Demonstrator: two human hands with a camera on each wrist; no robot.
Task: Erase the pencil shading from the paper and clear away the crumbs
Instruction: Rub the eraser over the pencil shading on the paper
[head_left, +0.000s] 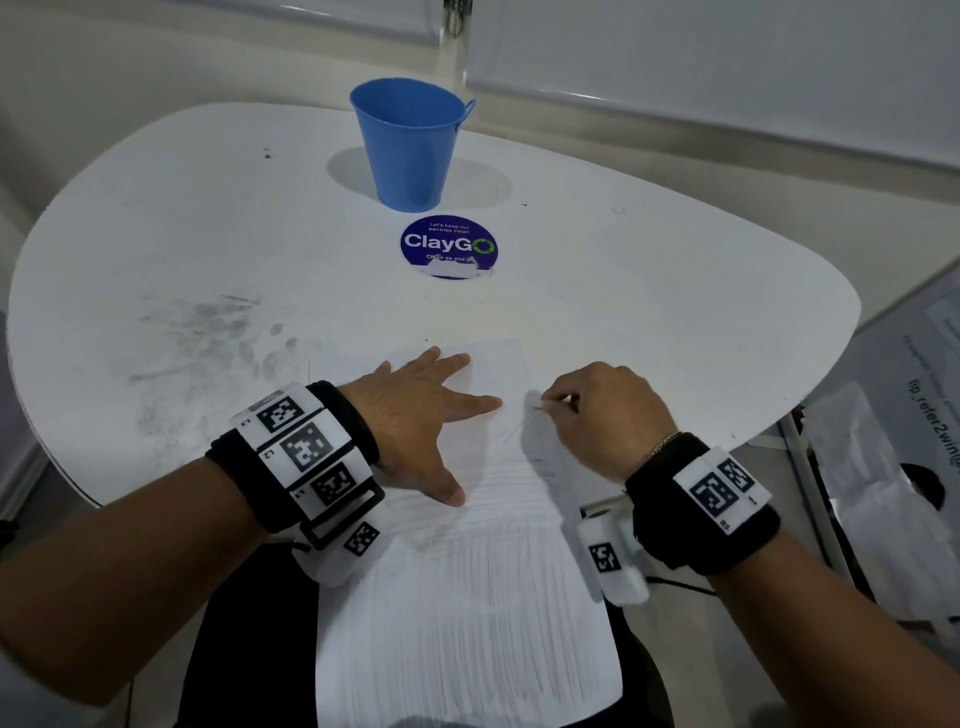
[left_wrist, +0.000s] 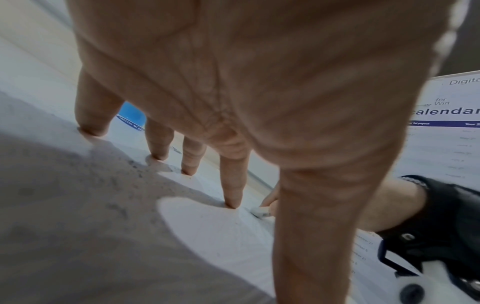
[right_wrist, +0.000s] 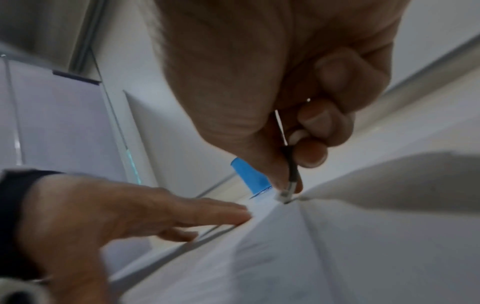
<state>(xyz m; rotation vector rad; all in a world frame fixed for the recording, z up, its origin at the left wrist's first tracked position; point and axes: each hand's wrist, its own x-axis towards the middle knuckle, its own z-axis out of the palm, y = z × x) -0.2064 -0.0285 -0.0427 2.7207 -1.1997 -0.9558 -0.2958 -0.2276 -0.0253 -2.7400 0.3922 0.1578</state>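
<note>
Here the left hand (head_left: 415, 415), fingers spread flat, pins the paper (head_left: 467, 597) on the tabletop (head_left: 649, 291); the right hand (head_left: 608, 415) pinches a small eraser (right_wrist: 284, 194). Hard rubbing near the unpinned edge could crease the paper.

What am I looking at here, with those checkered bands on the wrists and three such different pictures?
No machine: a person works with bare hands. The bands carry printed markers and a small camera on each wrist. The wide picture comes from a camera on the head; the other two look along each hand from the wrist.

On the white table lies a sheet of paper with grey pencil shading, a blue bucket farther back, and a round ClayGo sticker between them.

The left hand lies flat with spread fingers, holding the paper down. The right hand pinches a thin dark tool with a pale tip against the paper, probably a pencil-style eraser, though it is too blurred to be sure.
</note>
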